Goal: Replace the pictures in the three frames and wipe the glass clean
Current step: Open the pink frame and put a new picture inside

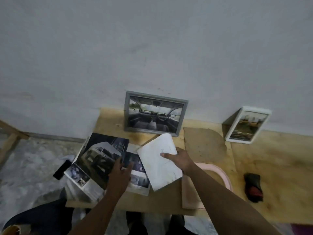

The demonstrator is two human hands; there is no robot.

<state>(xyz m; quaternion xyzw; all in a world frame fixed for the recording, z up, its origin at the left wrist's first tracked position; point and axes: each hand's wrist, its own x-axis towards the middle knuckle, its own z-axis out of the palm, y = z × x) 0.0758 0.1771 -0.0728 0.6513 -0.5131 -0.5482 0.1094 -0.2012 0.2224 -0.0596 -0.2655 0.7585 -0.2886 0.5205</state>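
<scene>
On a plywood table (271, 167), the right hand (179, 158) is gripping a white board (157, 161) by its edge. Beside it, the left hand (120, 173) is resting open-fingered on car pictures (100, 156) — two frames (155, 114) are leaning against the wall behind.

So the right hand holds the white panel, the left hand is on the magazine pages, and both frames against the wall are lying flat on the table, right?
Not quite. The head view shows the grey frame and white frame standing propped against the wall, not lying flat. The rest holds: the right hand grips the white panel, and the left hand rests on the magazine pages.
</scene>
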